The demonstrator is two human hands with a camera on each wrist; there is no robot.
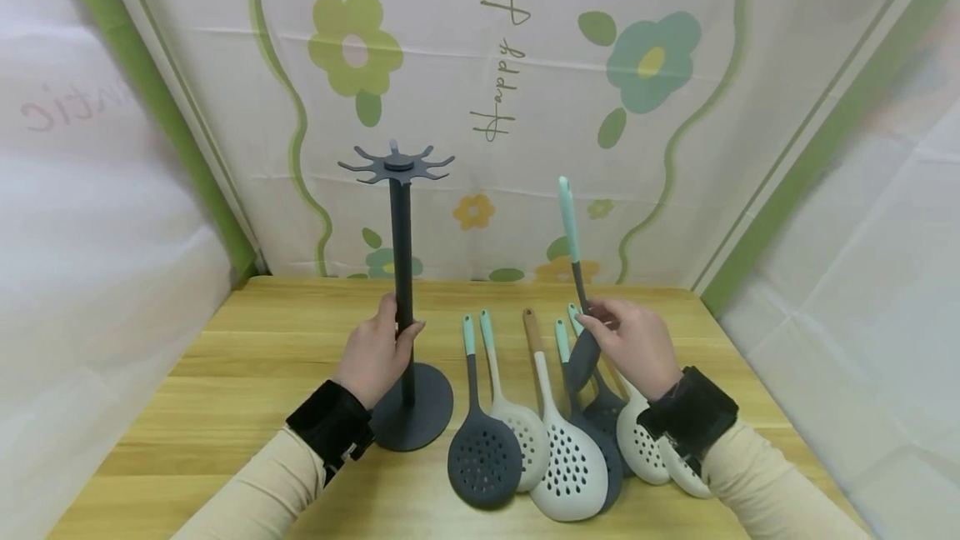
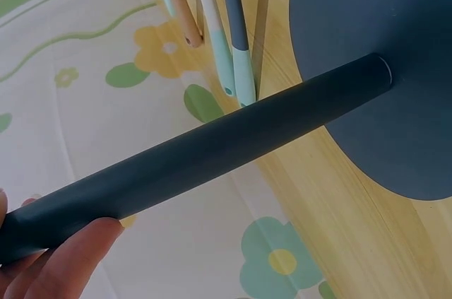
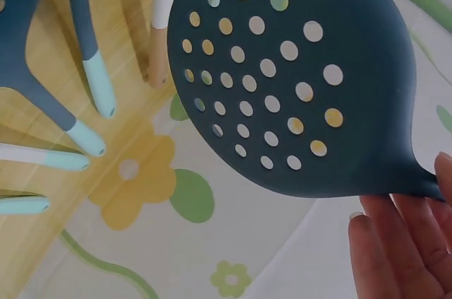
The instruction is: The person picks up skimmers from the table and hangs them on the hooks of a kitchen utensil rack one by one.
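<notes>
A white flower-printed sheet [image 1: 442, 107] is hanging behind a wood-grained table [image 1: 285, 332]. Pale side walls [image 1: 862, 215] are flanking it, green bands [image 1: 142, 77] lining the corners; faint letters [image 1: 75, 111] on the left are perhaps spelling "antic," though blur is obscuring them.

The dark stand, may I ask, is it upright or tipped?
Upright: its pole rises from the round base, which rests flat on the table.

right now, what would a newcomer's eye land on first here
Probably the tall dark stand, upright left of centre in the head view, its pole gripped by the left hand. Next, the holed dark skimmer in the right hand, its mint handle pointing up. Below it, more utensils lie crowded on the table.
</notes>
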